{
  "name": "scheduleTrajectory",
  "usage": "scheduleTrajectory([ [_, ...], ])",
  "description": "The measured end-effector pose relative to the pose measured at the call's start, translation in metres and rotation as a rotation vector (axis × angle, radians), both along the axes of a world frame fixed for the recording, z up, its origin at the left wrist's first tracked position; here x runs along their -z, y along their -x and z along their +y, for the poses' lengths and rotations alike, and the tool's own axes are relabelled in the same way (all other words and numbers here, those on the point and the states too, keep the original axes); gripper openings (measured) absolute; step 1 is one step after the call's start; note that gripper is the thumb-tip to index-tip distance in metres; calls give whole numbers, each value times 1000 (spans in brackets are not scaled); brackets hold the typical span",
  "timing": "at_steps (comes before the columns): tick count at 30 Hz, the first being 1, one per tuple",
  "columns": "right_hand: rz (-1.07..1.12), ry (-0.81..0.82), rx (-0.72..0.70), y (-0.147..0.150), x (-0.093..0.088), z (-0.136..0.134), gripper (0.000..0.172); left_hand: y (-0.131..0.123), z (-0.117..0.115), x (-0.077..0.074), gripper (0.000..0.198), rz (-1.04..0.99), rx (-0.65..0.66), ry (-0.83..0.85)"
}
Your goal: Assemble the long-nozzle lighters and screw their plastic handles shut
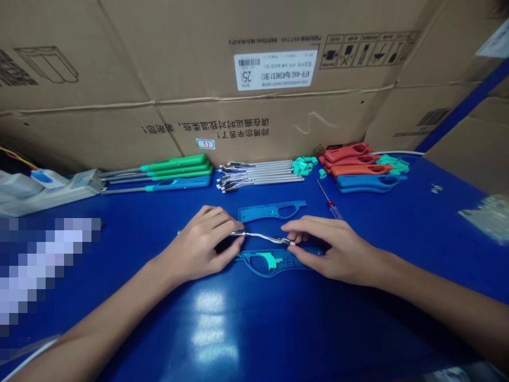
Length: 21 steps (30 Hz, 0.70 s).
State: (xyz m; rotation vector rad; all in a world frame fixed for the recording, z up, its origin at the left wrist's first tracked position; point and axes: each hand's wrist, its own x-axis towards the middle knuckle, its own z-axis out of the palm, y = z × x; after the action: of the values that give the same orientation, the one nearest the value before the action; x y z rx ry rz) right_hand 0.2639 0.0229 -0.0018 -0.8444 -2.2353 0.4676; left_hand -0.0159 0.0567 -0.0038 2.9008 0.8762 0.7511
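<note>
My left hand (201,245) and my right hand (333,247) both pinch a thin metal tube with wires (262,236), holding it level over the blue table (254,318). Just under it lies a blue lighter handle half (278,261) with a teal trigger (270,260) set in it. A second, bare blue handle half (271,211) lies a little farther back. My left fingers close on the tube's left end, my right thumb and forefinger on its right end.
Along the back stand finished long lighters with green and blue handles (175,171), a bundle of metal tubes (258,174), loose teal triggers (304,165), red and blue handle shells (358,167) and a small screwdriver (329,199). Cardboard boxes (254,79) wall the rear. A white device (43,191) sits left.
</note>
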Motion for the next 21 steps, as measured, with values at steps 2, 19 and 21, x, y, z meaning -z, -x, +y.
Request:
scheduleTrajectory([
  [2, -1, 1, -2, 0, -1, 0, 25, -2, -2, -1, 14, -17, 9, 9],
  [19, 29, 33, -2, 2, 0, -3, 21, -13, -13, -5, 15, -58, 76, 100],
  [21, 29, 25, -1, 2, 1, -3, 22, -13, -13, -5, 15, -51, 77, 105],
])
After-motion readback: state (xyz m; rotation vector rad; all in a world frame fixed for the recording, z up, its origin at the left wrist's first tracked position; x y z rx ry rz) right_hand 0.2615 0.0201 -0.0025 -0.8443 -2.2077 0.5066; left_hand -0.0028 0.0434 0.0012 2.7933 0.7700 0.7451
